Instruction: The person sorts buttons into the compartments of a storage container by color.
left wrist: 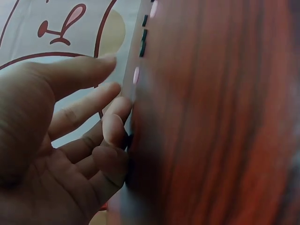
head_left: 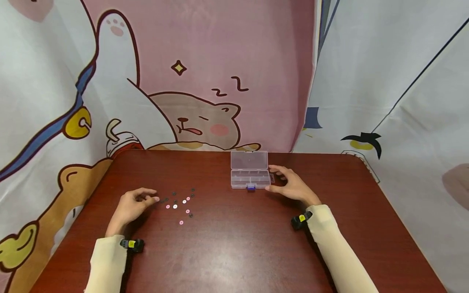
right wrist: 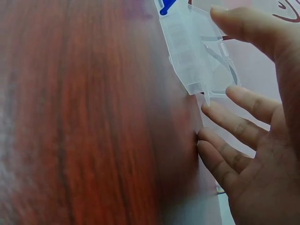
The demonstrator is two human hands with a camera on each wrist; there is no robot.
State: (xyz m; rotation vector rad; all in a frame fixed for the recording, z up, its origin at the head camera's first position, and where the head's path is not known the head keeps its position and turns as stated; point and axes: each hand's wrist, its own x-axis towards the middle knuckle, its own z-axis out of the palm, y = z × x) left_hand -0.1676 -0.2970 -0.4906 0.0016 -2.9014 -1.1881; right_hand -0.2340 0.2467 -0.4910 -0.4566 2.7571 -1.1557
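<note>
A clear plastic compartment box (head_left: pixel 250 179) stands with its lid (head_left: pixel 249 160) raised at the table's back edge. It has a blue latch (head_left: pixel 250 189) at the front. My right hand (head_left: pixel 291 185) is at the box's right side, thumb by the front corner and fingers spread; in the right wrist view the fingertips are right at the box's edge. To the left, small flat button-like discs in pink (head_left: pixel 181 222), white (head_left: pixel 175 206) and dark green or black (head_left: pixel 191 215) lie scattered. Beside their left edge is my left hand (head_left: pixel 133 205), its fingers loosely bent and nothing visible in its grasp.
The dark red-brown wooden table (head_left: pixel 227 248) has a glossy surface. Behind it hangs a cartoon-printed cloth (head_left: pixel 220 49), which also covers the sides. Each wrist wears a small black camera, such as the left wrist camera (head_left: pixel 136 245).
</note>
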